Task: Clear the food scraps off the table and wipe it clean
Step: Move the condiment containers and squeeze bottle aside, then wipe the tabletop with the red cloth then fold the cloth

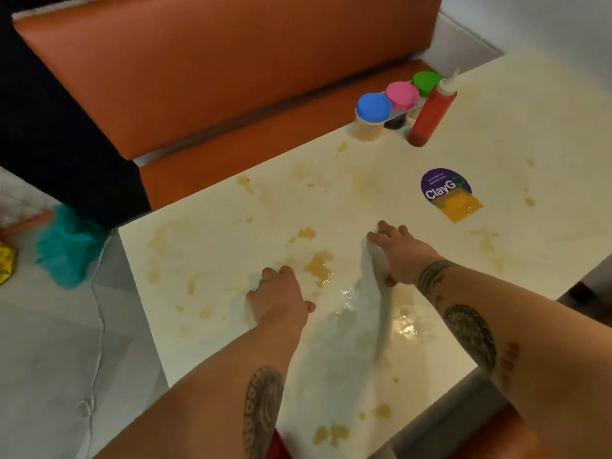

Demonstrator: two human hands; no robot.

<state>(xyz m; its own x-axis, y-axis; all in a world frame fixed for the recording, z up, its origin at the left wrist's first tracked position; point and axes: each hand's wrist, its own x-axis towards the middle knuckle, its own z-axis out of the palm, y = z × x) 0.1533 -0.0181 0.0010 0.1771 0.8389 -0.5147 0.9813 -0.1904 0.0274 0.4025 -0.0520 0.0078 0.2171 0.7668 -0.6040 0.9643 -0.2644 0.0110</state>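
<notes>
Right hand (402,256) is gripping a pale cloth (377,299), I think (blurred), its length running toward the person. Left hand (278,294) is resting, fingers curled; holding anything, can't tell. Brown spill (318,266) is lying btw. them on the table (530,134).

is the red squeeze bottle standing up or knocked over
Upright. The red squeeze bottle stands on its base on the table, white nozzle on top.

Dark tattoos (263,409), both forearms (516,332) — band (430,276) behind right hand (402,255).
</notes>
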